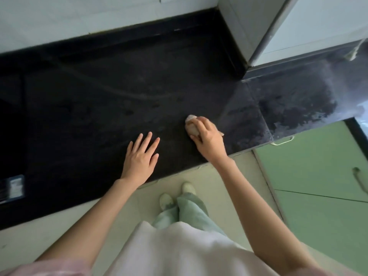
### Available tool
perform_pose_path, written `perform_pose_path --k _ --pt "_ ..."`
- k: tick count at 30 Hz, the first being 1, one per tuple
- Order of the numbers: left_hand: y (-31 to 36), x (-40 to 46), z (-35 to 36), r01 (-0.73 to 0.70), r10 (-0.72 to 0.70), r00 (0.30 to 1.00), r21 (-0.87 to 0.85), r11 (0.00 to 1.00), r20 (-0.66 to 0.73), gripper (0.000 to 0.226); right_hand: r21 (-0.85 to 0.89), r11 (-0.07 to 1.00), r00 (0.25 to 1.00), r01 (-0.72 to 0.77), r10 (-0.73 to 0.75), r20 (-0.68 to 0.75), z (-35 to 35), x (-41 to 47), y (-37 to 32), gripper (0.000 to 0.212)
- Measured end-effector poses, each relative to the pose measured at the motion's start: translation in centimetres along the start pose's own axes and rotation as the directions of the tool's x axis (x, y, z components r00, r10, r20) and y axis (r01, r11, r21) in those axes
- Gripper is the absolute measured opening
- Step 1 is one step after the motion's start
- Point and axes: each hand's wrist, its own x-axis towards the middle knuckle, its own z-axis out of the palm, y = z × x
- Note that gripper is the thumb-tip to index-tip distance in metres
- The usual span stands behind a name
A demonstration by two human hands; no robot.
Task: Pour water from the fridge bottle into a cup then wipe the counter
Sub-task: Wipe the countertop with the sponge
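Note:
A black stone counter (pixel 95 100) fills the middle of the head view. My right hand (pixel 208 137) grips a bunched pale cloth (pixel 191 124) and presses it on the counter near the front edge. My left hand (pixel 141 158) lies flat on the counter, fingers straight and spread, a little left of the cloth. Neither bottle nor cup is in view.
A white fridge or cabinet (pixel 298 26) stands at the back right corner. A lower, streaked counter section (pixel 294 104) runs to the right. Green cabinet doors (pixel 318 176) with handles lie below it. A small dark object (pixel 14 188) sits at the counter's left edge.

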Motion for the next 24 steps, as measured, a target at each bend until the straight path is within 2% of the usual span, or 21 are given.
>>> perform_pose_path --k 3,6,9,11,12,14,18,21,24 --pt "0.0 0.0 -0.1 0.003 -0.003 1.000 0.005 1.000 0.019 0.053 0.071 0.995 0.997 0.064 -0.067 0.039 0.5 -3.9 -0.8 0.042" --pt "0.1 0.0 -0.3 0.008 -0.008 1.000 0.009 1.000 0.026 0.054 0.090 0.996 1.000 0.001 0.002 -0.029 -2.6 -6.4 2.7 0.044" --pt "0.2 0.0 -0.5 0.010 -0.011 0.999 0.015 1.000 0.036 0.054 0.061 0.978 0.972 -0.197 0.203 -0.120 -6.7 -5.9 8.4 0.045" --pt "0.3 0.0 -0.5 0.015 -0.016 0.999 0.015 1.000 0.033 0.054 0.047 0.934 0.925 -0.353 0.356 -0.135 -8.3 -3.8 11.0 0.045" --pt "0.3 0.0 -0.4 0.019 -0.019 0.999 0.012 1.000 0.032 0.054 0.032 0.923 0.914 -0.383 0.384 -0.133 -8.4 -2.5 11.5 0.046" --pt "0.4 -0.1 -0.4 0.024 -0.024 0.999 0.008 1.000 0.033 0.054 0.002 0.949 0.942 -0.315 0.313 -0.118 -7.3 0.3 10.4 0.047" --pt "0.5 -0.1 -0.5 0.025 -0.025 0.999 0.005 1.000 0.033 0.053 0.022 1.000 1.000 -0.014 0.014 -0.020 -1.5 2.8 3.2 0.045" --pt "0.4 -0.1 -0.5 0.029 -0.030 0.998 0.010 1.000 0.046 0.054 0.093 0.983 0.984 0.155 -0.162 0.073 2.0 0.1 -2.6 0.043" --pt "0.5 -0.1 -0.5 0.057 -0.057 0.998 0.001 0.998 0.033 0.055 0.161 0.962 0.962 0.222 -0.243 0.124 2.0 -3.9 -3.6 0.041"
